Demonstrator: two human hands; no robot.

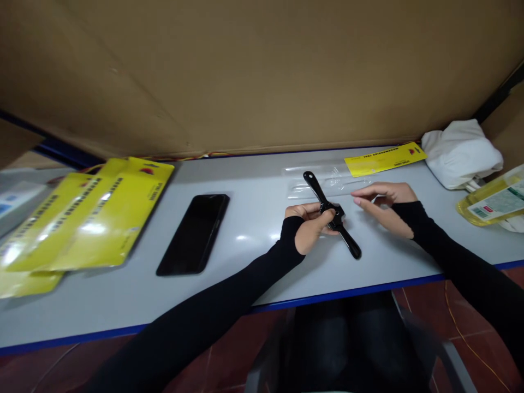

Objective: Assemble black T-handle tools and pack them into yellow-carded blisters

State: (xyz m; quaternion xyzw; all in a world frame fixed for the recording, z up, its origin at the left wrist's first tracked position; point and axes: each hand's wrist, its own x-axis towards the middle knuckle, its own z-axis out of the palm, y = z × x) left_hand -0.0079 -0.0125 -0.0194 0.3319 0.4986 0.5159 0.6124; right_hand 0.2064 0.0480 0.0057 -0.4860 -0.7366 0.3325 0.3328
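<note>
A black spokeshave [315, 188] with two long handles is held by its middle in my left hand [309, 226], thumb on top and fingers underneath. It slants over the table, one handle pointing away and the other toward me. To its right, my right hand [387, 207] is empty, with fingers stretched out and the thumb a little apart. That hand does not touch the tool. Just beyond both hands lies a clear plastic blister shell [303, 188], with a yellow printed card [385, 159] at its right end.
On the left are several yellow packages [110, 218] in an overlapping pile. A black phone [194, 234] lies between them and my left arm. A white cloth bundle [462, 153] and a bottle of yellow liquid [497, 199] are at the right. A brown board wall [262, 76] rises behind the table.
</note>
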